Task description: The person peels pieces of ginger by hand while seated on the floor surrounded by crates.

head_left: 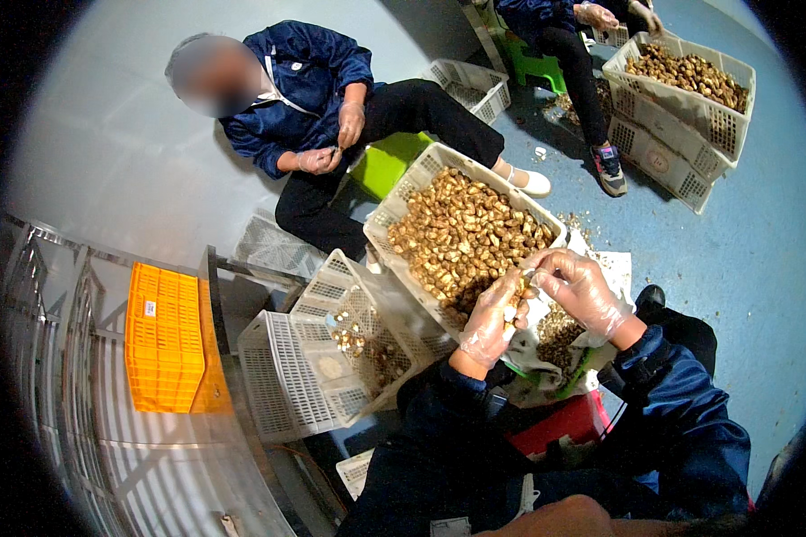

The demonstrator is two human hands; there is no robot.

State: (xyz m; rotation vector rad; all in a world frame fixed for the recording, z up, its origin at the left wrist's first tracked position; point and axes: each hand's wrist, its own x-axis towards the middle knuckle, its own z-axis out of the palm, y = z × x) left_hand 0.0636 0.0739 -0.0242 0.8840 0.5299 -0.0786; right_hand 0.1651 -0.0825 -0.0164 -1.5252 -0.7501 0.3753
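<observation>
My left hand [494,322], in a clear plastic glove, is closed around small brown-and-white mushrooms [510,313] just over the front edge of a white crate [378,224] heaped with brown mushrooms [461,228]. My right hand [580,300], also gloved, has thumb and forefinger pinched at the top of what the left holds, on something small that I cannot make out. Beneath both hands a white sack [616,268] carries a pile of small dark trimmings [560,345].
Left, a white crate [394,345] holds sparse pieces; an orange crate [163,331] stands by a metal rack [90,376]. A co-worker [291,107] sits opposite on a green stool [381,174], hands together. Another co-worker [573,80] sits behind a full crate [725,125]. A red stool [555,430] is below me.
</observation>
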